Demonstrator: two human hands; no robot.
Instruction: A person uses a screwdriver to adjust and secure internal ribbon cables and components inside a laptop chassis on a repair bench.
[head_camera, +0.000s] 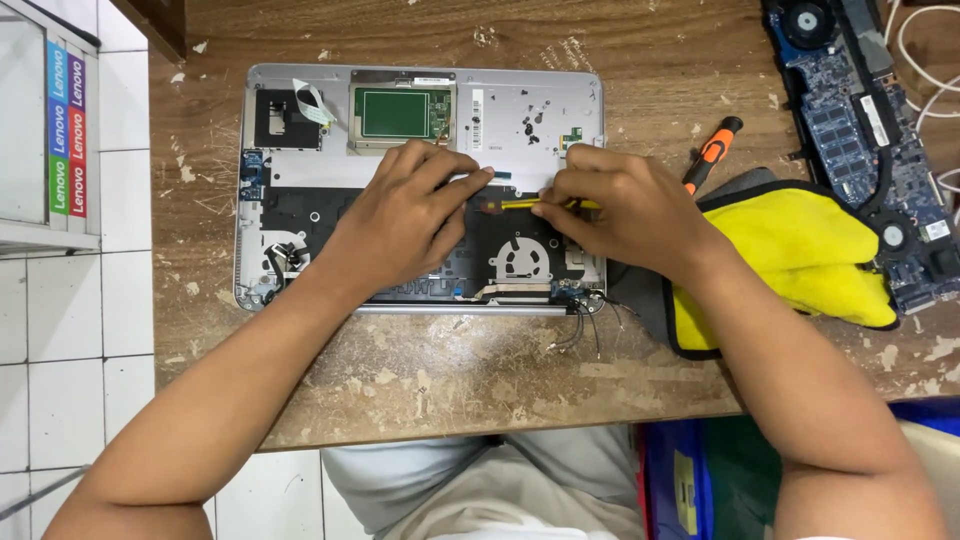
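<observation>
My right hand (620, 205) pinches a yellow screwdriver (520, 203) over the opened laptop chassis (300, 165); left hand (405, 215) rests flat, empty, steadying; next needs steady pressure.

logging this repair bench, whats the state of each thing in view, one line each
laptop shell: opened up, insides bared, flat on the table
left hand: resting on the laptop shell, fingers bent
right hand: pinching a yellow tool
yellow tool: held low, tip on the shell
orange screwdriver: lying loose, untouched
yellow cloth: crumpled beside the shell
blue circuit board: taken out, lying apart at the table's far right
</observation>
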